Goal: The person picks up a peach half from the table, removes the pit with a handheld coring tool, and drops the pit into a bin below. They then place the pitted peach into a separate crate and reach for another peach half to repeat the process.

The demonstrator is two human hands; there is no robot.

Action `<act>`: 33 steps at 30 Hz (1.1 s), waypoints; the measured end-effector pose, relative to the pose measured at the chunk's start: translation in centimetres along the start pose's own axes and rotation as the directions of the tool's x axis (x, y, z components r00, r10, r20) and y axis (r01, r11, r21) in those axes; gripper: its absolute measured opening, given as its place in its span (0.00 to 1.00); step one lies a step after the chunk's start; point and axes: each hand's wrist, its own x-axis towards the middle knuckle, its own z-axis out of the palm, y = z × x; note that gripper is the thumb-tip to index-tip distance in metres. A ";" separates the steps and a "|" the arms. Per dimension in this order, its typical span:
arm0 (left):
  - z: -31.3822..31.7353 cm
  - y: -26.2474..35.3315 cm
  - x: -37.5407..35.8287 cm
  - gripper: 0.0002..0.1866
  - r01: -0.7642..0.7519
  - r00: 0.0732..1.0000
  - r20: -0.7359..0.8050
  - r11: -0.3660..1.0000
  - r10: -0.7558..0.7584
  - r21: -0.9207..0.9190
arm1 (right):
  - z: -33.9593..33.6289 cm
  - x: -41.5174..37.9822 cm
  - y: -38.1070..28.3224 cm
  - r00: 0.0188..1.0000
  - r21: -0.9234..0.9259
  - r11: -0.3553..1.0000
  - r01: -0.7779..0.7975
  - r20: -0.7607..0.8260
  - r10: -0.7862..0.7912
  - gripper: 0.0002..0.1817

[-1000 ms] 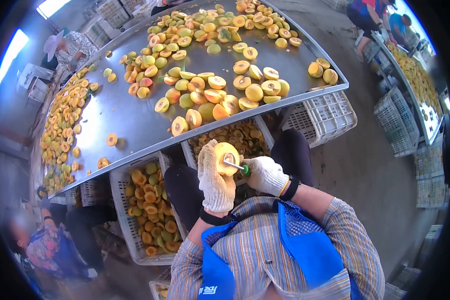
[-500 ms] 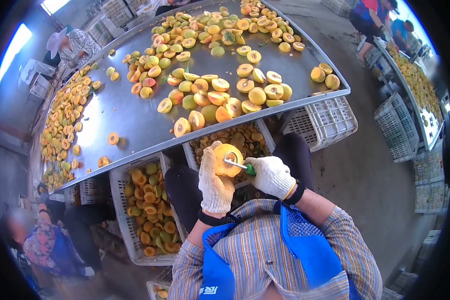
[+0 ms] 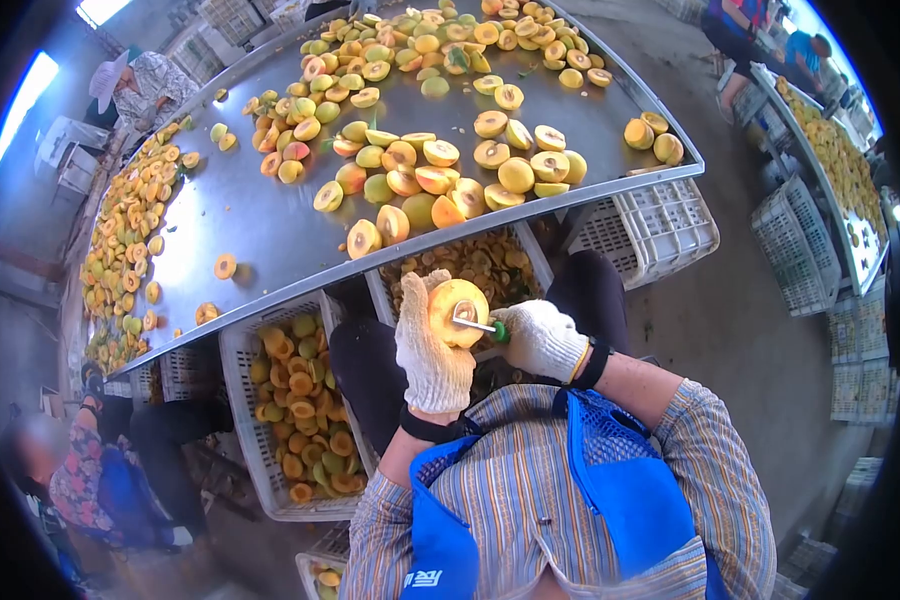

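Observation:
In the head view, my gloved left hand point(image 3: 432, 365) is closed around a yellow peach half point(image 3: 450, 297), its cut face turned toward my right hand. My right hand point(image 3: 545, 342), in a white knit glove too, grips a pitting tool by its green handle point(image 3: 500, 332). The tool's curved metal end lies against the middle of the cut face, where the pit sits. Below my hands, between my knees, stands a white crate point(image 3: 375, 296) with peach scraps in it, partly hidden by my hands.
Many peach halves lie on the metal table point(image 3: 290, 235) ahead. To the left, a white crate point(image 3: 232, 390) holds peach halves. Another white crate point(image 3: 670, 235) stands under the table's right corner. A co-worker point(image 3: 95, 480) sits at left; another person point(image 3: 150, 90) is across the table.
The tool's metal end has shifted slightly within the peach half's cut face, and my right hand has turned a little. The view has moved slightly.

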 end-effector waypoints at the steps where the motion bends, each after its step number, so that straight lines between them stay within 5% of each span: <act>1: 0.1 0.1 0.0 0.23 0.004 1.000 -0.003 1.000 -0.004 0.000 | 0.4 0.0 -0.4 0.999 0.020 0.999 -0.039 0.019 0.038 0.07; 6: 0.5 0.5 -0.5 0.21 -0.064 0.998 -0.012 0.990 0.066 0.123 | -0.8 0.8 0.1 0.997 0.070 0.996 0.055 0.053 -0.059 0.07; 10: -0.1 0.8 -0.1 0.21 -0.004 0.995 0.101 1.000 0.004 0.002 | 1.8 -0.3 -1.2 0.997 0.171 0.983 0.065 0.029 -0.070 0.14; 11: -0.7 0.2 0.2 0.21 -0.297 0.951 0.185 0.905 0.249 0.304 | 1.6 -0.2 -1.0 0.993 0.128 0.984 0.122 -0.027 -0.119 0.13; 12: -1.0 0.0 0.1 0.20 -0.541 0.841 0.335 0.643 0.424 0.542 | 1.3 0.0 -0.5 0.983 0.089 0.981 0.171 -0.080 -0.164 0.13; 13: -1.2 0.3 -0.1 0.20 -0.534 0.845 0.334 0.643 0.417 0.549 | 1.5 0.9 0.5 0.984 0.040 0.983 0.178 -0.036 -0.176 0.12; 14: -0.6 1.1 -0.4 0.19 -0.285 0.955 0.179 0.899 0.236 0.332 | 1.1 0.9 0.2 0.987 0.069 0.985 0.160 -0.019 -0.159 0.12; 15: -0.1 1.9 -0.5 0.19 0.000 0.996 0.088 0.999 -0.004 0.042 | 0.3 0.2 -0.8 0.990 0.061 0.989 0.133 0.036 -0.135 0.09; 18: 0.3 3.1 -0.3 0.19 0.080 0.967 0.244 0.996 -0.071 -0.027 | -0.1 -0.7 -1.7 0.961 0.157 0.951 0.265 0.034 -0.273 0.12; 20: 0.4 3.0 0.2 0.19 0.061 0.977 0.205 0.998 -0.055 -0.022 | -0.5 -0.8 -1.7 0.970 0.163 0.963 0.213 0.080 -0.229 0.12; 22: 0.2 2.7 0.8 0.20 -0.017 0.980 0.199 0.999 0.008 0.046 | -0.9 -0.1 -1.7 0.989 -0.017 0.992 0.128 0.082 -0.126 0.10; 24: 0.7 2.9 0.5 0.20 -0.051 0.986 0.162 0.991 0.031 0.122 | -0.7 0.3 -1.3 0.982 -0.018 0.982 0.190 0.013 -0.190 0.11; 26: 0.8 3.0 0.5 0.20 -0.081 0.991 0.124 0.977 0.057 0.199 | -0.5 -0.8 -2.3 0.987 0.086 0.993 0.075 0.135 -0.087 0.12; 27: 0.6 3.0 0.6 0.20 -0.091 0.966 0.255 0.982 0.047 0.164 | -0.8 -0.8 -2.8 0.946 0.135 0.990 -0.027 0.324 -0.019 0.14; 28: 0.4 3.1 0.6 0.20 -0.099 0.923 0.381 0.986 0.042 0.131 | 1.1 -0.6 -1.0 0.941 0.269 0.943 0.195 0.221 -0.258 0.15; 30: 0.6 3.2 0.5 0.19 -0.074 0.929 0.370 0.992 0.030 0.105 | 1.7 -0.6 -0.5 0.922 0.340 0.891 0.300 0.137 -0.363 0.15; 33: 0.9 3.7 0.4 0.18 -0.112 0.934 0.357 0.943 -0.008 0.314 | 0.5 -0.8 -1.5 0.970 0.033 0.989 0.146 0.190 -0.150 0.13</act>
